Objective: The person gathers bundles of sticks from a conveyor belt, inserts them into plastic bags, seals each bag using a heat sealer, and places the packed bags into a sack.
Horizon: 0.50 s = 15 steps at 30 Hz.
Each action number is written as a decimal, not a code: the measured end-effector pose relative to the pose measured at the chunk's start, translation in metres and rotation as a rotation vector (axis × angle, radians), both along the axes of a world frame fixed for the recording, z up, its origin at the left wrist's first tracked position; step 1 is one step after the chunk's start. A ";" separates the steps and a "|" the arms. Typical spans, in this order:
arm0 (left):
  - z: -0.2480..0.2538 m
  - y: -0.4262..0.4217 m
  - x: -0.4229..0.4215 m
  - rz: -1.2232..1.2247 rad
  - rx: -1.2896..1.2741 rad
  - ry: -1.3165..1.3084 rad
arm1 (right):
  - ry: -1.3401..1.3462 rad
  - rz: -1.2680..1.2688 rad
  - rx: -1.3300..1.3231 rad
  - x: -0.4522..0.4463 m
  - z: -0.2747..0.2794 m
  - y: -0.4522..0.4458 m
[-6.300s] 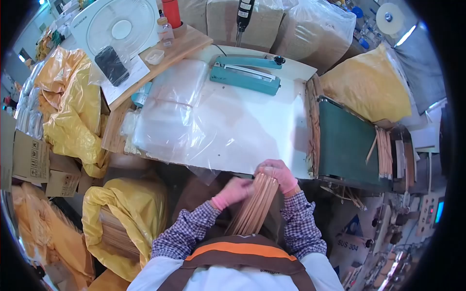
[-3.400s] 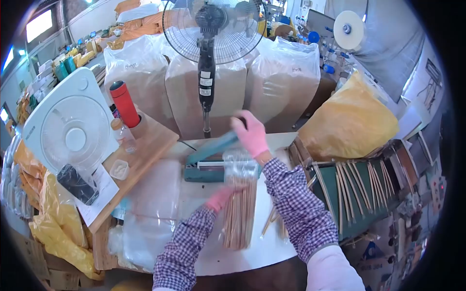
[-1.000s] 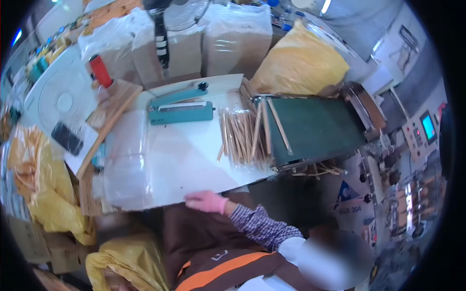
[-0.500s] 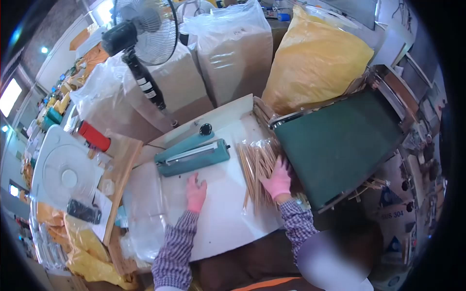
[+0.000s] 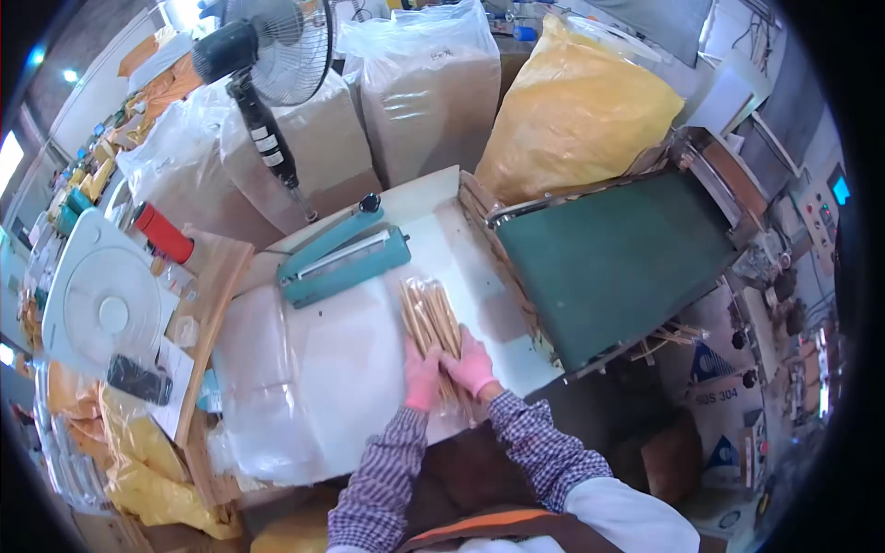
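Note:
A clear plastic bag of thin wooden sticks (image 5: 430, 309) lies near the front of the white table (image 5: 346, 346). Pink-gloved, my left hand (image 5: 422, 373) is closed round the left side of the bundle. My right hand (image 5: 471, 363), gloved the same way, grips its right side, and the two hands meet over the sticks. Beyond the bundle, to the left, is the teal sealer (image 5: 346, 263) with its arm raised. Flat clear plastic bags (image 5: 263, 369) are stacked left of my hands.
A green conveyor belt (image 5: 618, 267) adjoins the table's right side. On the left a wooden shelf (image 5: 217, 286) holds a red bottle (image 5: 164, 232) and a phone (image 5: 138, 379). Behind stand a fan (image 5: 267, 138), wrapped boxes (image 5: 429, 111) and a large yellow bag (image 5: 581, 111).
Both hands have come together on the bag of sticks, the left one arriving from beside the sealer. The bag has shifted left, away from the conveyor.

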<state>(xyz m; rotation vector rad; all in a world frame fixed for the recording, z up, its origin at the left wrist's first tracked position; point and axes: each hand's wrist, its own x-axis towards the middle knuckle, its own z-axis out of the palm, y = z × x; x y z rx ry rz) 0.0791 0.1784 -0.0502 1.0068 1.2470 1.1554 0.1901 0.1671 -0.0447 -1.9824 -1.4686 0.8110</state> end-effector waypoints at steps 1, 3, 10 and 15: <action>0.020 -0.036 -0.011 -0.022 -0.098 -0.114 | 0.115 0.032 -0.078 -0.004 0.019 -0.026; 0.029 -0.105 -0.039 -0.096 -0.169 -0.277 | 0.664 0.176 -0.086 0.000 -0.006 -0.083; 0.000 -0.228 -0.075 -0.274 -0.135 0.007 | 0.727 0.247 -0.191 -0.033 0.005 -0.181; 0.124 -0.143 -0.090 -0.381 0.143 -0.100 | 0.859 0.417 0.259 -0.045 0.106 -0.108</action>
